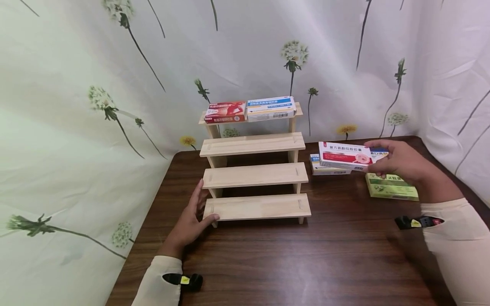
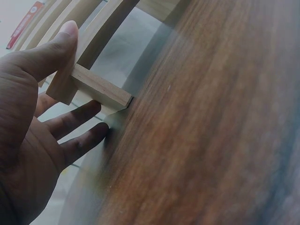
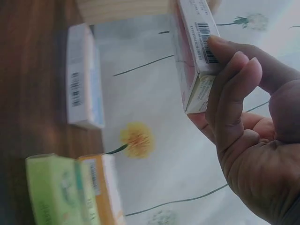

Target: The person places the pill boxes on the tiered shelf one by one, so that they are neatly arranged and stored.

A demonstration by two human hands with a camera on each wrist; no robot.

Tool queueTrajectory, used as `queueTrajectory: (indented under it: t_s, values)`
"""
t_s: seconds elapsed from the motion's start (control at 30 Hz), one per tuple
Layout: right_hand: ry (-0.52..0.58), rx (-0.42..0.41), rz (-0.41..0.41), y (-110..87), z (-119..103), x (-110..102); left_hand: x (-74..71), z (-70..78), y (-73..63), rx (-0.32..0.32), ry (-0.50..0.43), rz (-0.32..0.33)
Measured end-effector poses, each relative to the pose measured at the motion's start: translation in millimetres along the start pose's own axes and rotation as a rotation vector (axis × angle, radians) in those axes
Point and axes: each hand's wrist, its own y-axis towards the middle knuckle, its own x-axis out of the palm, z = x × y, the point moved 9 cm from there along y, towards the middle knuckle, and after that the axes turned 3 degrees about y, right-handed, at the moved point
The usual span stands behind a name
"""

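Note:
My right hand (image 1: 402, 163) grips a white and red medicine box (image 1: 344, 155) by its right end, above the table. In the right wrist view the thumb lies along the barcode side of the box (image 3: 199, 42). At the left end of a four-step wooden display stand (image 1: 256, 174), my left hand (image 1: 191, 223) touches the lower steps. Its thumb rests on the lowest step, while the other fingers extend fairly straight along the stand's outer side, as the left wrist view shows. On the top step sit a red medicine box (image 1: 226, 112) and a white and blue one (image 1: 270, 109).
Right of the stand, a white and blue box (image 1: 316, 165) lies partly behind the held box. A green box (image 1: 392, 187) lies nearer, with an orange and white box (image 3: 97, 180) beside it. A flower-printed cloth (image 1: 245, 51) hangs behind the brown table (image 1: 268, 259).

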Motion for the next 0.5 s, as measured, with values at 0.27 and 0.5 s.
queueTrajectory:
  t_s: [0.27, 0.5]
  values:
    - [-0.100, -0.011, -0.006, -9.7, -38.7, -16.3, 0.4, 0.8, 0.8, 0.000, -0.004, -0.003]
    - [-0.092, -0.044, -0.026, -9.7, -74.4, -14.4, 0.3, 1.3, -0.1, 0.000, -0.017, 0.001]
